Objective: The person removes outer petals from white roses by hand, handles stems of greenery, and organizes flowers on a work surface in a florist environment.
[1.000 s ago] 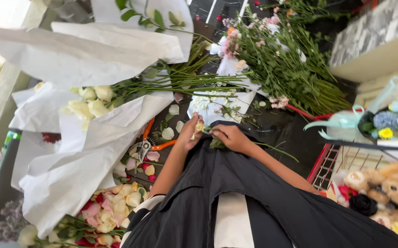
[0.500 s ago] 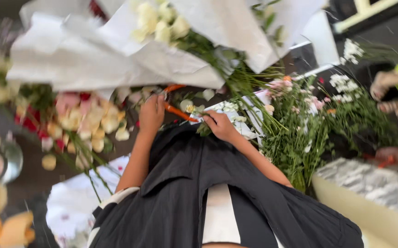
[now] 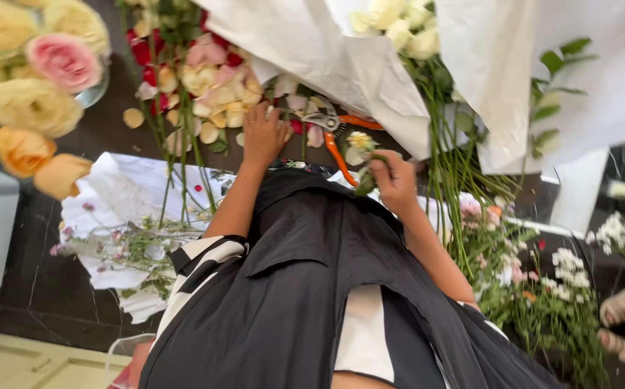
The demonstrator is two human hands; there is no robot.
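Head view: left hand (image 3: 263, 137) lies fingers spread, palm down, on loose petals (image 3: 211, 130) on the dark floor (image 3: 53, 302), gripping nothing, just beside orange-handled pruning shears (image 3: 334, 133). Right hand (image 3: 393, 180) is closed round a cream rose stem (image 3: 361, 162), bloom up, near the shears. White wrapping paper (image 3: 341, 57) with cream roses (image 3: 399, 29) lies above; a black apron (image 3: 305, 288) is below.

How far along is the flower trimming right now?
Done: loose petals and cut stems litter the dark floor, so some stems look stripped already. In hand: the right hand holds a pale rose; the left hand reaches by the orange pruners. Left: the paper-wrapped bunch and the loose small flowers look untouched.
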